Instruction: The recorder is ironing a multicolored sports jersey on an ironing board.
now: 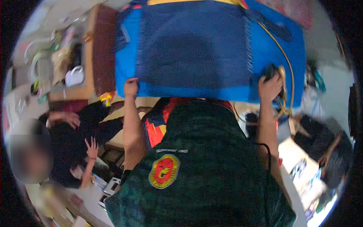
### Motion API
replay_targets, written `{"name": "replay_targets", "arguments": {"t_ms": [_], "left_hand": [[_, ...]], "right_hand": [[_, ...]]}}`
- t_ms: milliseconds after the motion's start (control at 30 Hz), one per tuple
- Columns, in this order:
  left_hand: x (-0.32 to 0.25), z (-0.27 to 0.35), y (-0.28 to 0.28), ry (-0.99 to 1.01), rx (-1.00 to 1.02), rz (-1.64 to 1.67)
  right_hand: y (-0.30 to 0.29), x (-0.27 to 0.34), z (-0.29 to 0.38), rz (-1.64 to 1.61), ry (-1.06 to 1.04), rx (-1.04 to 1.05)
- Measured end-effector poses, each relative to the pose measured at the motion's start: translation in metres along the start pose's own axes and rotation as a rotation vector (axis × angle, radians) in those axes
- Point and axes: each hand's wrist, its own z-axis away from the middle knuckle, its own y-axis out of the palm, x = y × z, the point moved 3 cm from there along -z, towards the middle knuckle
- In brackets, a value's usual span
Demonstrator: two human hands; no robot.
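Observation:
A dark navy garment [192,56] lies spread over a blue-covered ironing board [266,51]. At its near left corner, my left hand [131,88] pinches the cloth beside the board's front edge. My right hand [269,88] grips a dark clothes iron [269,71] on the blue cover, right of the garment. Much of the iron is hidden by the hand and blurred. A tan cord [286,61] curves along the board's right side. Yellow trim [192,2] shows at the garment's far end.
A brown-topped wooden table [105,51] adjoins the board's left end; a white object [75,76] sits beyond it. One person [68,147] is close on my left, hands raised. Another person in dark clothes [326,144] is at right, by a pale surface [295,153] with scattered items.

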Motion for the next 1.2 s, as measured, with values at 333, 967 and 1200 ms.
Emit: {"name": "replay_targets", "arguments": {"t_ms": [333,967,1200], "left_hand": [[0.012,0.057,-0.011,-0.065,0.207,-0.082],[-0.101,-0.090,-0.010,0.364,0.025,-0.010],[-0.216,-0.339,0.054,0.111,0.284,0.036]], "right_hand": [[0.082,-0.054,0.036,-0.229,-0.203,0.582],[0.069,-0.112,-0.075,-0.073,0.099,0.667],[-0.075,0.231,0.003,-0.375,-0.061,0.813]]}}
